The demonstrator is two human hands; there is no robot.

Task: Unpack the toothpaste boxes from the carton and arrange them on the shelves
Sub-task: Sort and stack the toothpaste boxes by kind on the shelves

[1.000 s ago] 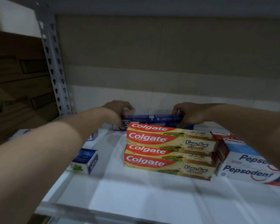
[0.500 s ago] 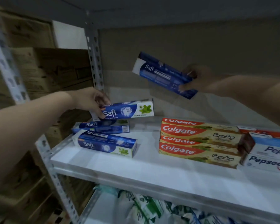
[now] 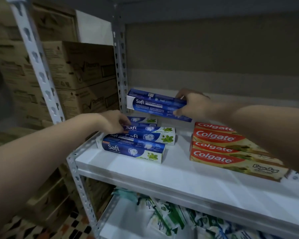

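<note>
Right hand (image 3: 193, 105) has its fingers (image 3: 179, 112) wrapped round the right end of a blue Safi box (image 3: 155, 105), thumb on top, holding it up in the air above the shelf (image 3: 162, 171). The box's long axis runs roughly 9 to 3, slightly tipped down toward 4, so the free end sticks out at 9 from the hand.

Left hand (image 3: 113, 122) is lower, with its fingers (image 3: 123, 124) curled on the left end of the top box of the Safi pile (image 3: 145, 137). Looks like a pinch on that end, though it could just be steadying it, hard to say for sure.

The bit that matters: the pile sits at about 7 from the held box, just below and a touch nearer the camera, and those boxes lie along the same 9-to-3 line. So I'd guess the held one only needs to come down and a little forward, no turning needed. Right hand is the one doing the carrying, while the left is nearer the pile and already on it.

Out from there: the Colgate stack (image 3: 217, 149) sits at 3 of the pile, well apart, with bare shelf between. Brown cartons (image 3: 79, 69) are stacked past the rack post (image 3: 119, 57) at 9-10. Green and white packs (image 3: 162, 218) lie on the shelf below.
</note>
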